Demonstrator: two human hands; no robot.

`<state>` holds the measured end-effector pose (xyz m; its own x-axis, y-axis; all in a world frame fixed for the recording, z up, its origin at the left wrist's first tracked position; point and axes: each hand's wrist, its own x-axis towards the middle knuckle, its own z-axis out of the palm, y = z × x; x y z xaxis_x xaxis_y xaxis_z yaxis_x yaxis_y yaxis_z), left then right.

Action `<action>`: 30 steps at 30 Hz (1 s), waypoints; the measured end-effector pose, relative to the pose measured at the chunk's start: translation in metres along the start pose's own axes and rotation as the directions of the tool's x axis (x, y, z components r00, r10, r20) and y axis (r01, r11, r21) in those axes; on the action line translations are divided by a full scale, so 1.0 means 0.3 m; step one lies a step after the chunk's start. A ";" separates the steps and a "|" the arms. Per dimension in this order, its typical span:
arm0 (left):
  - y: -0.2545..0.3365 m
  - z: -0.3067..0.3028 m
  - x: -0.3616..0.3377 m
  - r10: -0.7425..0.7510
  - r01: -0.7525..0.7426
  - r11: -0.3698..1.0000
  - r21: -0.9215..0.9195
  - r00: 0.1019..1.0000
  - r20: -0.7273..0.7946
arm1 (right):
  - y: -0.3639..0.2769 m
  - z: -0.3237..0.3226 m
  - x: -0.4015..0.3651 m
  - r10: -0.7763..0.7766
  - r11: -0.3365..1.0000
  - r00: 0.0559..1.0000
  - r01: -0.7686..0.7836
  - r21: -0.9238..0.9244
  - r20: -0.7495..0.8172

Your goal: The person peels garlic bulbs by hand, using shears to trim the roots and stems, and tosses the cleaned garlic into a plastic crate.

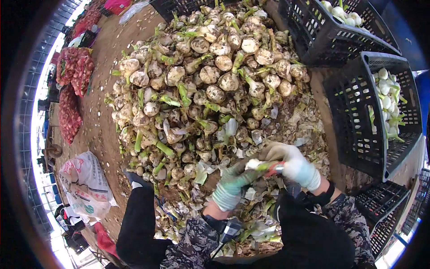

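Both my hands wear pale gloves with green on them and meet above the near edge of a heap of dirty garlic bulbs [215, 74]. My left hand [235, 181] is closed around a garlic bulb [253, 164], which shows white, with a short green stem pointing right. My right hand [295, 166] is closed on a small red tool [274, 168] held against that stem. Its blade or jaws are too small and blurred to make out. Loose peeled skins [264, 228] lie below my hands, between my legs.
At the right, a black crate [358, 116] holds cleaned white garlic, and another crate [322, 33] stands behind it. More black crates [380, 197] are lower right. On the left are red mesh sacks [69, 114] and a white printed bag [87, 186].
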<state>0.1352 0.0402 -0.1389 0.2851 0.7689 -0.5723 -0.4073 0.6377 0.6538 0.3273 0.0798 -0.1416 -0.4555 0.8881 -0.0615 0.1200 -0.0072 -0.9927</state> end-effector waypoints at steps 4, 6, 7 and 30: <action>-0.032 -0.036 0.000 -0.058 0.118 0.956 -0.269 0.973 0.222 | 0.005 -0.016 -0.032 0.167 0.810 0.979 -0.204 0.550 0.117; 0.027 0.026 0.000 -0.124 0.123 0.992 -0.023 0.991 -0.051 | 0.012 0.005 -0.014 0.475 0.699 0.878 -0.420 0.579 0.063; 0.010 0.031 -0.001 0.015 -0.005 0.995 0.099 0.995 -0.095 | -0.002 0.001 -0.010 0.409 0.764 0.911 -0.372 0.526 0.052; 0.028 -0.033 0.003 0.136 -0.187 0.963 0.193 0.959 0.249 | -0.050 -0.022 0.042 0.357 0.845 0.898 -0.429 0.320 0.258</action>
<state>0.1232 0.0458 -0.1387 0.4340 0.8357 -0.3365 -0.2783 0.4796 0.8322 0.3256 0.0940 -0.1268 -0.5940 0.6757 -0.4367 0.0144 -0.5337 -0.8455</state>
